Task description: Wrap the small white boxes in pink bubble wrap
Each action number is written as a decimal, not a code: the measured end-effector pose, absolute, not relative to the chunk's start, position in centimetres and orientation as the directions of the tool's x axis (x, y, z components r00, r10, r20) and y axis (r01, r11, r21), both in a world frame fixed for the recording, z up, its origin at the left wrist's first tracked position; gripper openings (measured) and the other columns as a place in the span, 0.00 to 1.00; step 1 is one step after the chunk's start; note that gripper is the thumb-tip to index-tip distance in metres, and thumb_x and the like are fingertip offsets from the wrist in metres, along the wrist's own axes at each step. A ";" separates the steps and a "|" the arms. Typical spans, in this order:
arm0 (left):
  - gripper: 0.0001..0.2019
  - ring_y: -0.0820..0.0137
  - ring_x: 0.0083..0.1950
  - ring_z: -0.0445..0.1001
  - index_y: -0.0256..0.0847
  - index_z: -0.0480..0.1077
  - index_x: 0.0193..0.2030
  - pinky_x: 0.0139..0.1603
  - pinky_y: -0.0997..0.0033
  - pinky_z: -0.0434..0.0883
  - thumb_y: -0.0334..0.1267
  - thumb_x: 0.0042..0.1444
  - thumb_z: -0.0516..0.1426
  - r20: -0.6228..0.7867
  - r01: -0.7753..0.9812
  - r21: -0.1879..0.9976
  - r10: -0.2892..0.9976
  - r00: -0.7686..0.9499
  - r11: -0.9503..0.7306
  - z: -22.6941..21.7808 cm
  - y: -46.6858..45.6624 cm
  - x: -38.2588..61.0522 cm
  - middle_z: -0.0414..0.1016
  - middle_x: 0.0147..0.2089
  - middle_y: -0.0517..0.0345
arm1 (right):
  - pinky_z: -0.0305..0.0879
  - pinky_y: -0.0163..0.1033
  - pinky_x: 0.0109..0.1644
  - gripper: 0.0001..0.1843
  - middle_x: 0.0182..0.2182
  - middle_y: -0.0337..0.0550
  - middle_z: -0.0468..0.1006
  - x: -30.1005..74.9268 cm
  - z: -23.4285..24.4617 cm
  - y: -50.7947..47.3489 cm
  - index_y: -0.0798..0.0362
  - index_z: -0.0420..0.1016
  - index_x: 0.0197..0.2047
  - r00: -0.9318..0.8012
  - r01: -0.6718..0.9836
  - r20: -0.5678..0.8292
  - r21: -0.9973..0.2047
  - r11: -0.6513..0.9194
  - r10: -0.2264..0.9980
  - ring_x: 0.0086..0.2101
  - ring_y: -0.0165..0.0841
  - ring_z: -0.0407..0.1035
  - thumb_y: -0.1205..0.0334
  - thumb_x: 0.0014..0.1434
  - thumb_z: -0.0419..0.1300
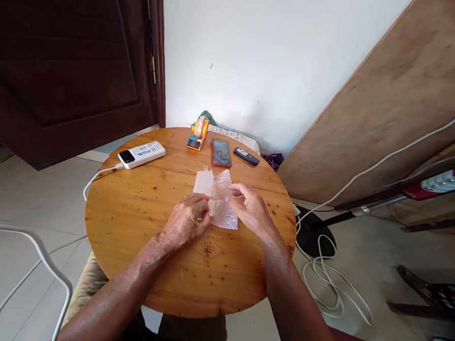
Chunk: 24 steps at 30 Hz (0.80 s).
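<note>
A small sheet of clear bubble wrap [222,201] lies in the middle of the round wooden table [138,216]. My left hand [186,222] is closed, its fingertips pinching the wrap's left side. My right hand [250,208] is closed too, pinching the wrap's right edge with thumb and fingers. Something small and pale sits between the two hands under the wrap; I cannot make out what it is.
At the table's far side lie a white power bank [141,154] with its cable, an orange tape dispenser [198,134], a red flat box [221,153] and a dark remote-like device [246,156]. A wooden board [392,106] leans at right; white cables [328,282] lie on the floor.
</note>
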<state>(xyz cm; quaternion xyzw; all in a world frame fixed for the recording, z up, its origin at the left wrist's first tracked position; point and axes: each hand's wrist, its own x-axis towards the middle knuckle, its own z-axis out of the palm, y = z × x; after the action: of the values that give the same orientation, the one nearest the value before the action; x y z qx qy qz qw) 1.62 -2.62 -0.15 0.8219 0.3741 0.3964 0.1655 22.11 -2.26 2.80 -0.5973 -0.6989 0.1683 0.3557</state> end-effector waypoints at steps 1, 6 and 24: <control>0.08 0.65 0.47 0.78 0.42 0.68 0.28 0.49 0.66 0.74 0.24 0.52 0.55 0.531 0.479 0.568 0.742 0.409 -0.670 -0.1 -2.6 1.6 0.81 0.46 0.52 | 0.70 0.44 0.44 0.15 0.44 0.47 0.80 22.5 3.0 -2.4 0.50 0.75 0.47 -0.025 0.736 0.253 -0.650 0.189 0.967 0.40 0.38 0.75 0.58 0.56 0.61; 0.08 0.65 0.46 0.78 0.42 0.68 0.28 0.49 0.65 0.74 0.24 0.52 0.55 0.523 0.482 0.567 0.743 0.418 -0.669 -0.1 -2.6 1.7 0.81 0.45 0.52 | 0.69 0.43 0.39 0.28 0.40 0.46 0.80 24.0 3.1 -3.8 0.52 0.70 0.58 0.075 0.805 0.040 -0.593 -0.036 0.996 0.32 0.36 0.75 0.52 0.55 0.64; 0.07 0.61 0.50 0.73 0.42 0.69 0.29 0.53 0.59 0.70 0.26 0.54 0.57 0.562 0.555 0.449 0.704 0.433 -0.700 -0.7 -2.4 2.0 0.80 0.43 0.52 | 0.69 0.40 0.40 0.32 0.40 0.46 0.82 19.7 -0.5 -3.9 0.51 0.66 0.60 0.234 0.709 0.128 -0.701 -0.079 0.964 0.36 0.37 0.75 0.67 0.49 0.60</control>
<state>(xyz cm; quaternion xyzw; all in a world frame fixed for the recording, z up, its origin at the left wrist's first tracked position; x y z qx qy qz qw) 1.96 -2.35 -0.74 0.8408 0.3745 0.3783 0.0984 19.67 -3.91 -0.47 -0.7096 -0.5894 0.1894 0.3366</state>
